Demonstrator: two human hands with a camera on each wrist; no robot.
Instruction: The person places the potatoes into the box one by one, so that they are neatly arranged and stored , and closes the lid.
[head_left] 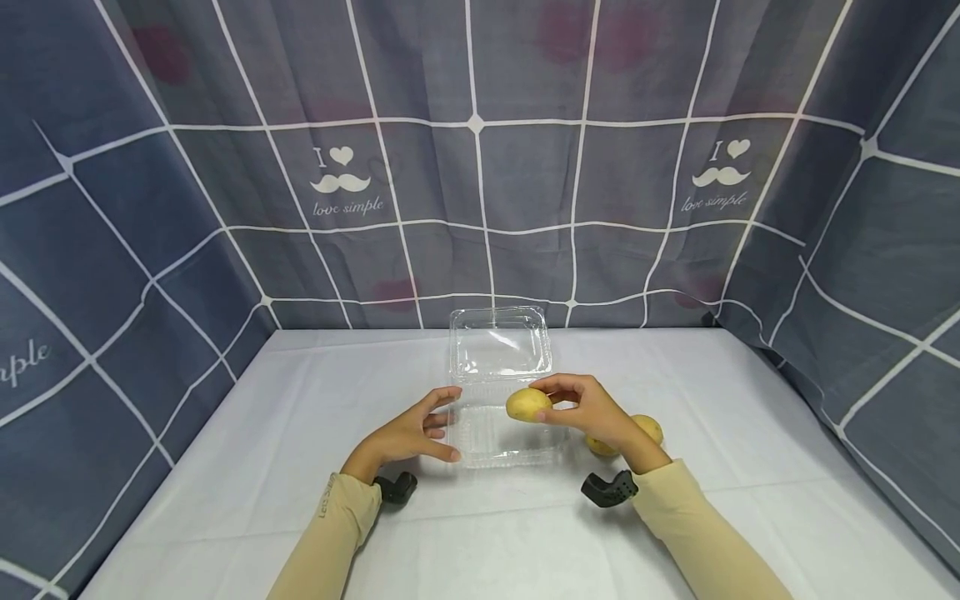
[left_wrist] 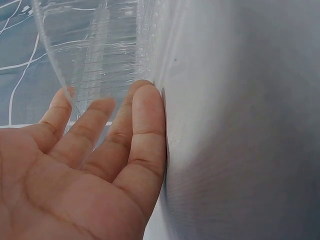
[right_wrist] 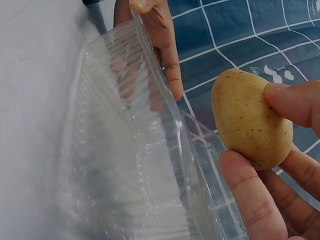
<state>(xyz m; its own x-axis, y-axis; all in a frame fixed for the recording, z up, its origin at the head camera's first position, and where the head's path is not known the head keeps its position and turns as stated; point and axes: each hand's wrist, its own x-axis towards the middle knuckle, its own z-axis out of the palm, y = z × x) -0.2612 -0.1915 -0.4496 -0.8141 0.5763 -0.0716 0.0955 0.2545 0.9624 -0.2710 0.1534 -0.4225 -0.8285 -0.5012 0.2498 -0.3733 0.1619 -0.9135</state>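
Note:
A yellow potato is pinched between the thumb and fingers of my right hand, above the right part of a clear plastic clamshell box. In the right wrist view the potato hangs just past the box's rim. The box's lid stands raised at the far side. My left hand is at the box's left side with its fingers extended; in the left wrist view the fingertips reach the clear wall. Beneath my right wrist, more potatoes lie on the table, partly hidden.
A white cloth covers the table. Dark grid-patterned curtains enclose the back and both sides. Each wrist wears a black camera mount, such as the right one.

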